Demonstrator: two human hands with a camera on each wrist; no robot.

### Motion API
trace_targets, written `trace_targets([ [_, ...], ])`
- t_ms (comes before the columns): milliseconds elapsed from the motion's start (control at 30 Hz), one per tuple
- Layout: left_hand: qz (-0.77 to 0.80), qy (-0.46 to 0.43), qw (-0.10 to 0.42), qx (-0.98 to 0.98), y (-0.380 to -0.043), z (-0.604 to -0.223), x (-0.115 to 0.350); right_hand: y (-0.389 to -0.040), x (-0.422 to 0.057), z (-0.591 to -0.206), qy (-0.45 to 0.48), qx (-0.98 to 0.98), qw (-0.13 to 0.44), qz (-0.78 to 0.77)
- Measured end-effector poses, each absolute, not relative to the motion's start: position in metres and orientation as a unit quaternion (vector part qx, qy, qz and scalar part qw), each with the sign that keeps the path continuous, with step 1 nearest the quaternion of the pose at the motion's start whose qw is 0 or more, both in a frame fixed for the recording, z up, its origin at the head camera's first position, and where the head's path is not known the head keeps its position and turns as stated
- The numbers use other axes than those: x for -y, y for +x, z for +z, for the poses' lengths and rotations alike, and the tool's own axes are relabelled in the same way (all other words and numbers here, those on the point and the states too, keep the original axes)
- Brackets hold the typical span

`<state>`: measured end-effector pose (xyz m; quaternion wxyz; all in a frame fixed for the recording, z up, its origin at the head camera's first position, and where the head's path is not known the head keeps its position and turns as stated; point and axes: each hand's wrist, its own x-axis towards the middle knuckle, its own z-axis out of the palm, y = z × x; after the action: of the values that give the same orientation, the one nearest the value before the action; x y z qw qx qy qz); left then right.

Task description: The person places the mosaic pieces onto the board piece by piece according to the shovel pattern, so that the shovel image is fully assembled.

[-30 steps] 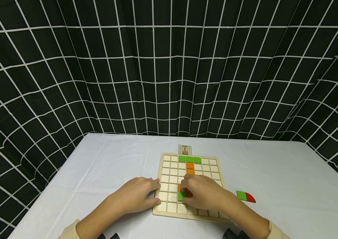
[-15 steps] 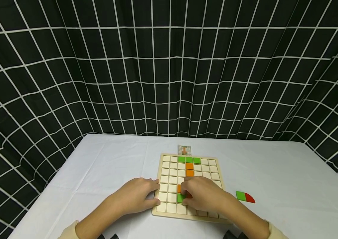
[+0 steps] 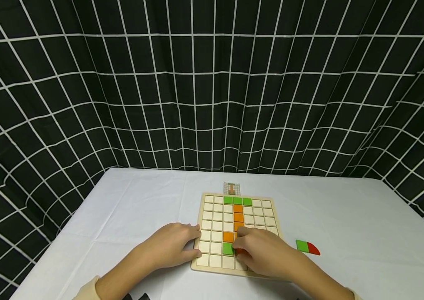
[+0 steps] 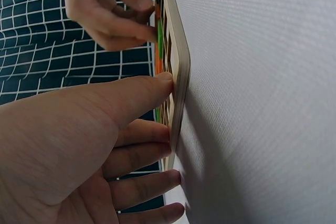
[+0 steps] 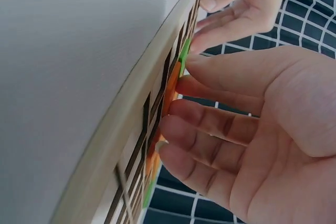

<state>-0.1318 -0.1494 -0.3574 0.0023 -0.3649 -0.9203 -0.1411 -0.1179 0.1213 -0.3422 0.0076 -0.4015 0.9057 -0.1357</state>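
A wooden grid board [image 3: 205, 259] lies on the white tablecloth with coloured tiles on it. My left hand [image 3: 170, 245] touches its left edge, thumb and index fingertip on the rim, the other fingers fairly straight along the side in the left wrist view. My right hand [image 3: 262, 252] is over the lower middle of the board. Its lightly bent fingertips [image 5: 176, 124] touch the orange tiles [image 5: 170, 87], and its thumb is by a green tile [image 5: 185, 51]. An orange-red tile [image 3: 239, 251] shows between thumb and index, partly hidden. Left of that hand lie an orange tile [image 3: 228, 236] and a green tile [image 3: 228, 248].
Three green tiles [image 3: 238, 201] line the top row, above a column of orange tiles [image 3: 238, 217]. A small pattern card [image 3: 231, 188] lies behind the board. On the cloth to the right are a loose green square [image 3: 302, 246] and a red quarter-round tile [image 3: 313, 248]. A black gridded curtain [image 3: 212, 91] hangs behind.
My right hand has shifted slightly right and toward me, uncovering another orange tile in the column and more of the orange and green tiles beside it. My left hand stays at the board's edge.
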Motion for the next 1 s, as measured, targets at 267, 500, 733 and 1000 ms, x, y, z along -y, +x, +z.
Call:
trace_targets([
  [267, -0.143, -0.368, 0.003, 0.919, -0.131, -0.358, 0.150, -0.113, -0.152, -0.347, -0.378, -0.912, -0.017, -0.158],
  [500, -0.143, -0.366, 0.000, 0.920, -0.132, -0.358, 0.150, -0.106, -0.190, -0.343, -0.303, -0.942, 0.013, -0.142],
  [733, -0.138, -0.368, -0.001, 0.919, -0.132, -0.358, 0.149, -0.103, -0.226, -0.343, -0.195, -0.970, 0.093, -0.110],
  [1000, -0.136, -0.368, 0.002, 0.920, -0.132, -0.359, 0.149, -0.108, -0.244, -0.347, -0.187, -0.973, 0.059, -0.120],
])
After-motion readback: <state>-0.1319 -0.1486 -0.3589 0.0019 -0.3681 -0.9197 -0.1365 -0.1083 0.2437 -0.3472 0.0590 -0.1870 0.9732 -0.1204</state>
